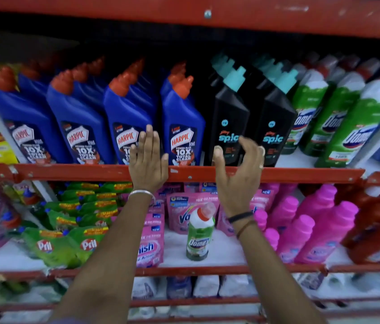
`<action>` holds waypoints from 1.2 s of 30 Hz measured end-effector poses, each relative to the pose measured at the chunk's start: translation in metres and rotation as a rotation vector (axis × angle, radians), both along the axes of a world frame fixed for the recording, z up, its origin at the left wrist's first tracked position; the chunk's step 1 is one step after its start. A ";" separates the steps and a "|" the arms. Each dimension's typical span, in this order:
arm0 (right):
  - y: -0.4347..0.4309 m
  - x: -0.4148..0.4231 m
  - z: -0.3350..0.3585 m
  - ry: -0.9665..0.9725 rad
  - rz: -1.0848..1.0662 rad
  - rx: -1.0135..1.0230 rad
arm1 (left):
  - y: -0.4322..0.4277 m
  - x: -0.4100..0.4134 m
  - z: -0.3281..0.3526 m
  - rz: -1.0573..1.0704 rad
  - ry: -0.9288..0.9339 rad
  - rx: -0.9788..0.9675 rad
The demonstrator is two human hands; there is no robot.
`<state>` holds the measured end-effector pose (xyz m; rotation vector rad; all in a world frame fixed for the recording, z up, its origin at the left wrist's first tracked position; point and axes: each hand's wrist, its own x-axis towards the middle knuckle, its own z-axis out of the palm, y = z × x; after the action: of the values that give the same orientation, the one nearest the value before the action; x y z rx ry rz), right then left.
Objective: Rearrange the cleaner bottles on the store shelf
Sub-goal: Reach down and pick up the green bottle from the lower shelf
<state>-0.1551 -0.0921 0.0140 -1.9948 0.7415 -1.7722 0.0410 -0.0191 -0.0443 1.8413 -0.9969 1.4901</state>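
Careful: your left hand (148,160) lies flat on a Harpic (127,127); your right hand (238,167), grip spread, nears the Spic (230,127) at 1 o'clock, and a nudge could topple its row.

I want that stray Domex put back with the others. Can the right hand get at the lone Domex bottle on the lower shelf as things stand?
Probably yes. The right hand is open and empty, up at the Spic bottle. The lone Domex bottle stands upright below it with bare shelf around it, nothing in front.
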 end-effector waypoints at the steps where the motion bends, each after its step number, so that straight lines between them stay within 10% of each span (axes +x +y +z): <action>1: 0.008 -0.006 -0.026 0.026 0.039 0.085 | 0.000 0.000 0.000 -0.001 0.007 0.004; 9: 0.059 -0.008 -0.176 0.369 0.092 0.599 | -0.002 0.002 -0.005 0.018 0.021 0.015; 17: 0.050 0.010 -0.208 0.306 0.073 0.807 | -0.001 0.001 -0.001 0.018 0.020 0.034; 24: 0.037 -0.016 -0.195 0.355 0.096 0.659 | -0.001 0.002 -0.003 -0.012 -0.007 -0.006; 36: -0.022 -0.090 0.015 0.034 -0.122 0.274 | 0.002 -0.001 -0.002 0.020 0.026 0.003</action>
<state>-0.2448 -0.1142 0.0288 -1.8348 1.0744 -1.6038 0.0397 -0.0176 -0.0464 1.8731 -0.9720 1.4727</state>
